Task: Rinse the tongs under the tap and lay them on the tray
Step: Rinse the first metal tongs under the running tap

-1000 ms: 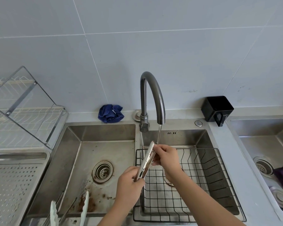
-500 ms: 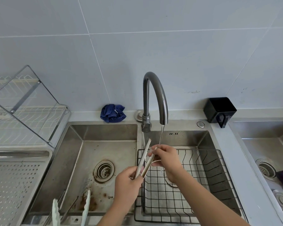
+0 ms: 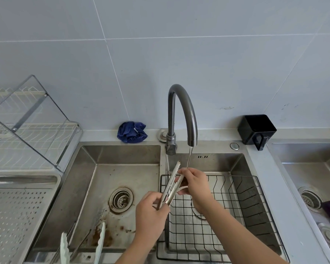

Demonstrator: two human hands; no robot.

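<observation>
1. The tongs (image 3: 170, 185) are made of bare, matt silver metal: two narrow, flat arms with scalloped tip edges. They are held tilted above the divider between the two basins, tips raised toward the tap (image 3: 181, 103), well apart from the tray (image 3: 17, 216).
2. The handle end is gripped by the left hand (image 3: 151, 216), whose fingers are curled round it. The hinge is hidden inside the fist.
3. One arm is pinched near its tip by the right hand (image 3: 193, 182), and that tip is partly covered by the fingers. The arms are slightly spread.
4. The tap is a dark, smooth, arched tube. A thin, clear stream of water (image 3: 189, 157) falls onto the right hand just beside the tips. Whether the metal itself is struck cannot be made out.
5. The tray is perforated sheet steel with a rounded rim. It is set left of the sink and cut off by the left edge.
6. A black wire basket (image 3: 246, 206) is seated in the right basin. The left basin is brushed steel, stained rust-brown around the round drain strainer (image 3: 121, 199).
7. A second, pale pair of tongs (image 3: 101, 239) lies at the left basin's near edge, cut off at the bottom.
</observation>
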